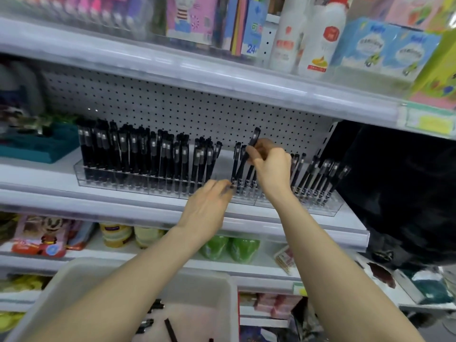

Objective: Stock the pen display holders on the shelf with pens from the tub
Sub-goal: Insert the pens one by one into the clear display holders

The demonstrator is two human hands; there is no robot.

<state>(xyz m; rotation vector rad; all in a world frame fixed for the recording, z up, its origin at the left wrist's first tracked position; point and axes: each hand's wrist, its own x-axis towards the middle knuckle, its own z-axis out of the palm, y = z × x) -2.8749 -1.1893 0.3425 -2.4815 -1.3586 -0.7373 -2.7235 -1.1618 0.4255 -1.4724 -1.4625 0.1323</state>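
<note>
Clear plastic pen holders [81, 175] run along the middle shelf, filled with upright black pens [138, 154]. My right hand [271, 166] grips a black pen [250, 150] near its cap, with the pen slanting down toward the holder's slots. My left hand [209, 201] reaches to the holder's front, its fingertips at the lower tip of that pen; the fingers are blurred. A white tub [223, 290] sits below my arms with a few black pens [154, 307] lying in it.
A teal tray [42, 146] stands at the shelf's left end. White bottles [320, 35] and boxes line the upper shelf, with packaged goods and green packets [229, 248] on the shelves below. Something dark [399, 193] fills the right side.
</note>
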